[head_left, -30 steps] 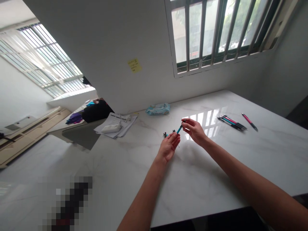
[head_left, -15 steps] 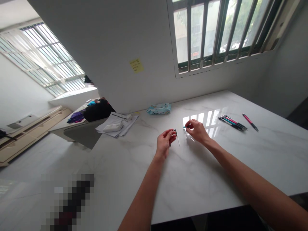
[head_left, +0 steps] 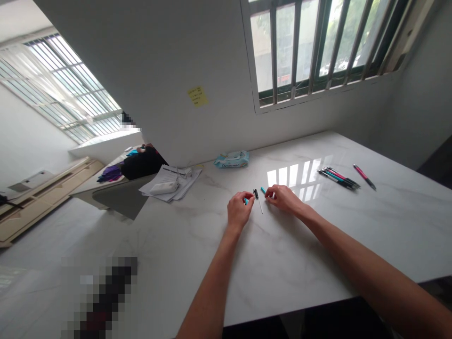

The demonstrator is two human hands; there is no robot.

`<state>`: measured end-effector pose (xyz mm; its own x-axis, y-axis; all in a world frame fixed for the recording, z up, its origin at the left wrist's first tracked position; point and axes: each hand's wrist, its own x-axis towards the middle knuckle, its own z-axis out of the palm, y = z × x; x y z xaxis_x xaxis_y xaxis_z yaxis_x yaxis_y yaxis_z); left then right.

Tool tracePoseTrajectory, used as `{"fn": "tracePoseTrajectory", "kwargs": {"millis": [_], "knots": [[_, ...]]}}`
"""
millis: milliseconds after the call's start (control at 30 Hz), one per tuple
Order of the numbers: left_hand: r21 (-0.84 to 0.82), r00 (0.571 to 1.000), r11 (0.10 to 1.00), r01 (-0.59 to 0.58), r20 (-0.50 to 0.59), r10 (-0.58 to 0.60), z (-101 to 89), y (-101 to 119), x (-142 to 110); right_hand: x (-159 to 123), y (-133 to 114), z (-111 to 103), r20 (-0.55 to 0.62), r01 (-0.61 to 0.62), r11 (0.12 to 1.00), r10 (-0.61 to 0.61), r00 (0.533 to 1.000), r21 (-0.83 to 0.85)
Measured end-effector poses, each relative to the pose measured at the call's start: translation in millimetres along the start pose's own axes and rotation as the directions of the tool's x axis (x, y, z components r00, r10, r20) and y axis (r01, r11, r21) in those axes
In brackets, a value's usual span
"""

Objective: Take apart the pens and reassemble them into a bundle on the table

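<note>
My left hand (head_left: 240, 208) is low over the marble table with its fingers curled round a small teal pen piece (head_left: 246, 201); the fingers partly hide it. Just right of its fingertips lie a short black pen part (head_left: 256, 193) and a thin white refill (head_left: 261, 207). My right hand (head_left: 281, 197) rests near the tabletop, fingers closed on a teal pen barrel (head_left: 262, 190) whose end sticks out to the left. Both hands are close together, with the black part and refill between them.
Several assembled pens (head_left: 339, 179) lie in a group to the right, and one pink pen (head_left: 364, 177) lies apart. A blue wipes pack (head_left: 231, 159) sits by the wall. Papers (head_left: 183, 186) with a white object lie left. A yellow note (head_left: 197, 96) is on the wall.
The hands drew apart with the teal barrel in the right one. My right hand then lowered to the table; my left hand left the black part and closed round a teal piece.
</note>
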<state>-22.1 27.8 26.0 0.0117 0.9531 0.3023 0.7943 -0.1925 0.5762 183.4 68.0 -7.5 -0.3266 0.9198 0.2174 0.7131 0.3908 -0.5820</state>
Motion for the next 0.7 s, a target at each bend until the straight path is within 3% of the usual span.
{"fn": "tracePoseTrajectory", "kwargs": {"millis": [200, 500, 700], "knots": [[0.080, 0.999, 0.997, 0.001, 0.049, -0.005, 4.0, -3.1, 0.9, -0.5, -4.3, -0.2, 0.016, -0.022, 0.999, 0.021, 1.000, 0.046], [0.202, 0.987, 0.967, -0.154, 0.077, 0.141, 16.0, -3.8, 2.6, 0.2, -6.7, 5.9, -0.024, -0.043, 0.999, 0.043, 0.999, 0.000], [0.217, 0.989, 0.966, -0.137, 0.087, 0.120, 21.3, -5.8, 6.1, -1.5, -12.1, 1.2, 0.007, -0.059, 0.998, 0.059, 0.998, -0.023]]}}
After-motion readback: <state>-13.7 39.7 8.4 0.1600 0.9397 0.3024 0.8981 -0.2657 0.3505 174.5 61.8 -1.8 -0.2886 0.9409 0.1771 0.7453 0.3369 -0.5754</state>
